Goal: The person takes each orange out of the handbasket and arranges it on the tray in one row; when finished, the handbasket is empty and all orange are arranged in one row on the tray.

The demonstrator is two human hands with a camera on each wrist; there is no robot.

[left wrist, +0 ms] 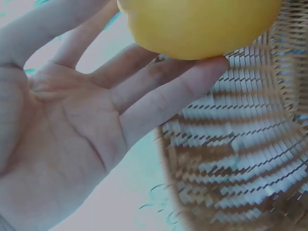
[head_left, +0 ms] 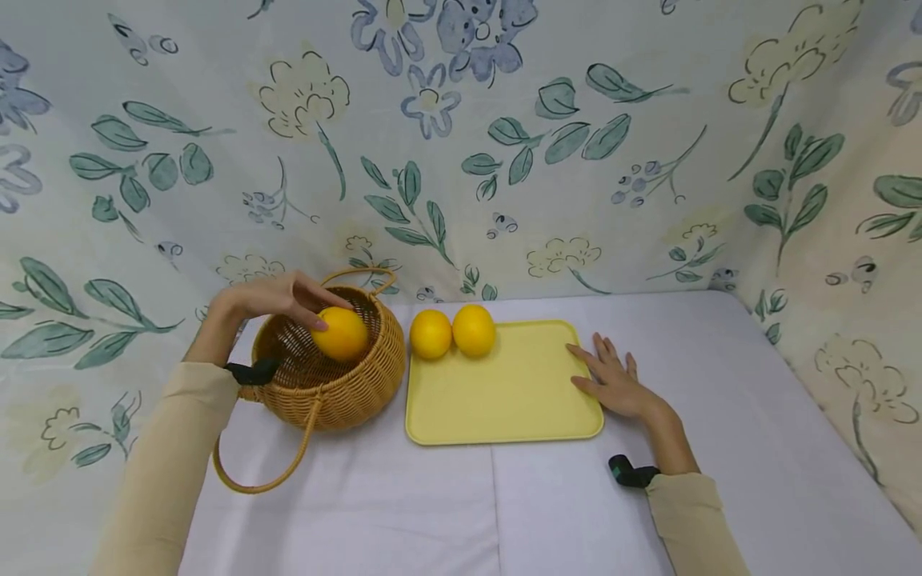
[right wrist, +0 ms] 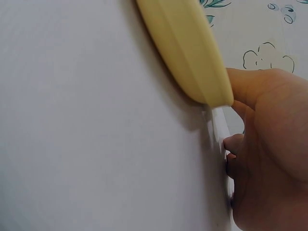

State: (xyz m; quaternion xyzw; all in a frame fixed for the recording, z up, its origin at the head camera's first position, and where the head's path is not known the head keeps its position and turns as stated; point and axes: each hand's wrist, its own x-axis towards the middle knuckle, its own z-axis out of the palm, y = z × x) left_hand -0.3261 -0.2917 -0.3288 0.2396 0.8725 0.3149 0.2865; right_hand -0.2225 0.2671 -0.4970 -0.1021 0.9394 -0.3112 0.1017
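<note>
A round yellow-orange fruit that looks like an orange (head_left: pixel 342 334) is pinched between the fingers and thumb of my left hand (head_left: pixel 270 298), over the opening of a wicker basket (head_left: pixel 363 392). In the left wrist view the fingertips reach under the orange (left wrist: pixel 202 29), and the woven basket wall (left wrist: pixel 240 125) fills the right side. My right hand (head_left: pixel 619 386) lies spread at the right edge of a pale yellow tray (head_left: pixel 504 404), thumb and forefinger over its rim. The right wrist view shows the tray's corner (right wrist: pixel 187 53) beside the thumb of that hand (right wrist: pixel 276 139).
Two more oranges, one on the left (head_left: pixel 430 334) and one on the right (head_left: pixel 474 330), sit side by side at the tray's back left. A basket handle (head_left: pixel 270 484) hangs toward the front over the white tablecloth (head_left: pixel 403 512). Floral fabric (head_left: pixel 446 200) rises behind the table.
</note>
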